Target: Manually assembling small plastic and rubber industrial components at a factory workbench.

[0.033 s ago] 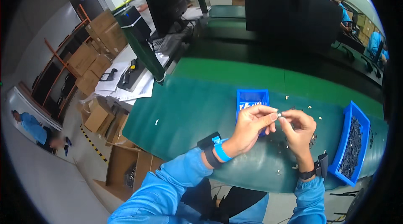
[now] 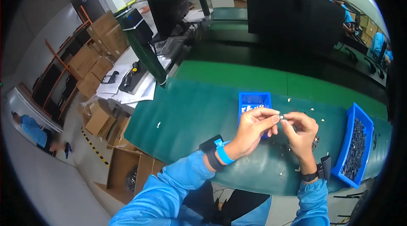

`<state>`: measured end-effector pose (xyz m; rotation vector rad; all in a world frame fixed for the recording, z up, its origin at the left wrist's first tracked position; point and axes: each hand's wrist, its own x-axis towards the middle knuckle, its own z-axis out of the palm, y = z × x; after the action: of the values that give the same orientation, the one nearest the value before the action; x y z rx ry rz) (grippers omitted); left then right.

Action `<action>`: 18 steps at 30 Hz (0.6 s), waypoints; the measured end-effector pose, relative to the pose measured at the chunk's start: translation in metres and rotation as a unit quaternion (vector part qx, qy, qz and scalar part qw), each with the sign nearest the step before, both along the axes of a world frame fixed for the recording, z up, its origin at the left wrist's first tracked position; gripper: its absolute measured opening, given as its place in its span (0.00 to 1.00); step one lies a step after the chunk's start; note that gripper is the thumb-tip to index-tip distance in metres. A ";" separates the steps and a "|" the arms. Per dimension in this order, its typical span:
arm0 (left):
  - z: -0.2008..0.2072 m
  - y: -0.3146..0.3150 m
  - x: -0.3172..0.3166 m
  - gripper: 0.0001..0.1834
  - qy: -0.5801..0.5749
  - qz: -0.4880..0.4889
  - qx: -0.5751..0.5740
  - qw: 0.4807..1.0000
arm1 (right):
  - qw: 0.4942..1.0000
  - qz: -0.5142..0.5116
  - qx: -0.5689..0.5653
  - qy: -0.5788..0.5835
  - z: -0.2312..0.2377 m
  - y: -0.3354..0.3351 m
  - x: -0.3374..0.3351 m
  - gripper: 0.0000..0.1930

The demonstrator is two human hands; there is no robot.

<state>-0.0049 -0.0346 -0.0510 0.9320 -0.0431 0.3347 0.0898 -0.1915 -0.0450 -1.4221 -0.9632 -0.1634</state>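
Note:
My left hand (image 2: 257, 130) and my right hand (image 2: 302, 135) meet over the green tabletop, fingertips nearly touching. Between them is a small silver-and-dark part (image 2: 281, 117), pinched by thumb and forefinger on both sides; its exact kind is too small to make out. Just behind my left hand stands a small blue bin (image 2: 255, 95) with small white pieces (image 2: 251, 107) in it, partly covered by that hand. Dark bits (image 2: 315, 142) lie on the table beside my right hand, partly hidden by it.
A long blue bin (image 2: 338, 171) of small black parts (image 2: 356, 149) stands at the right. Pale scraps (image 2: 289, 99) dot the green tabletop (image 2: 190, 115). A post (image 2: 148, 58), papers (image 2: 146, 90) and a keyboard (image 2: 161, 47) are at the left. Beyond are cardboard boxes (image 2: 99, 115) and a person (image 2: 33, 128).
My right hand has shifted very slightly left, with the small part still pinched between both hands. At the far left, the person's lower leg has moved a little.

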 end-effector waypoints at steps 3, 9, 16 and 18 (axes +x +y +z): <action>-0.004 0.002 0.003 0.11 0.010 -0.010 -0.009 1.000 | 1.000 0.001 0.004 -0.013 -0.001 0.003 0.005 0.09; -0.002 0.004 0.007 0.15 0.018 -0.008 0.006 1.000 | 0.994 -0.031 -0.015 -0.100 0.001 0.007 0.007 0.09; -0.005 0.003 0.002 0.15 0.018 0.021 0.032 0.999 | 0.987 -0.039 -0.028 -0.151 0.004 0.006 0.002 0.10; -0.004 0.003 -0.001 0.17 0.019 0.020 0.043 0.999 | 0.988 -0.036 -0.024 -0.148 0.002 0.006 0.000 0.10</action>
<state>-0.0054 -0.0314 -0.0550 1.0258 -0.0041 0.3547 0.0893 -0.1855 -0.0429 -1.5046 -1.1647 -0.4177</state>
